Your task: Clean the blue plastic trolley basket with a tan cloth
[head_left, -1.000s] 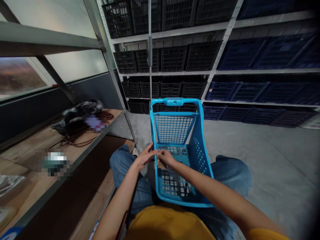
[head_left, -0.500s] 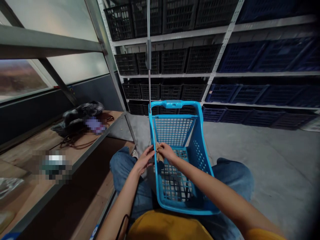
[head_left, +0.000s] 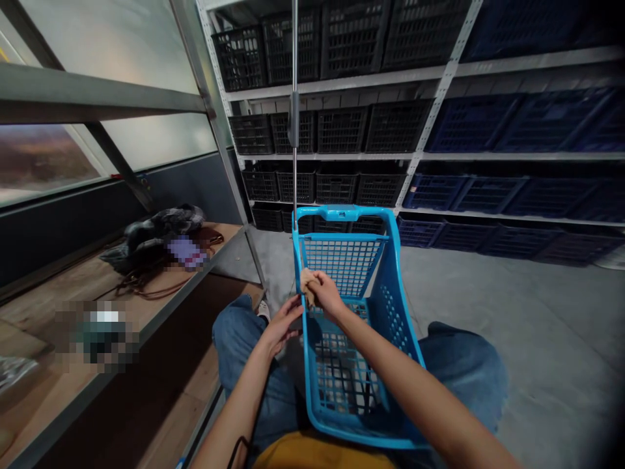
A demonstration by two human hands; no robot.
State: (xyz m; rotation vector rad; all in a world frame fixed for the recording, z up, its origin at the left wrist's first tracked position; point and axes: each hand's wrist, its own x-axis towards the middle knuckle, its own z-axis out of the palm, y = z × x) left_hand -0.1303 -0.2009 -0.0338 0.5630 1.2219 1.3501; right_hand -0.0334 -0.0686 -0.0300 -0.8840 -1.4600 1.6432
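A blue plastic shopping basket (head_left: 410, 339) with grid sides stands between my knees, its carrying handle at the far end. My right hand (head_left: 326, 294) reaches into it and pinches a crumpled beige cloth (head_left: 308, 280) against the inner side and rim of the left wall. Outside that same wall is my left hand (head_left: 282, 324), fingers stretched out and apart, fingertips touching the wall near the rim. Part of the cloth is hidden by my right fingers. The basket's grid floor shows nothing lying in it.
A metal pole (head_left: 295, 58) rises at the basket's far left corner. To the left, a wooden shelf (head_left: 63, 293) holds a dark plaid cloth (head_left: 166, 225) and a brown strap (head_left: 161, 293). Racks of black crates (head_left: 342, 127) and blue crates (head_left: 493, 195) line the back.
My right hand has slid the cloth a little farther along the left wall, toward the handle end. The left hand stays at the wall's outside. The view has tilted slightly.
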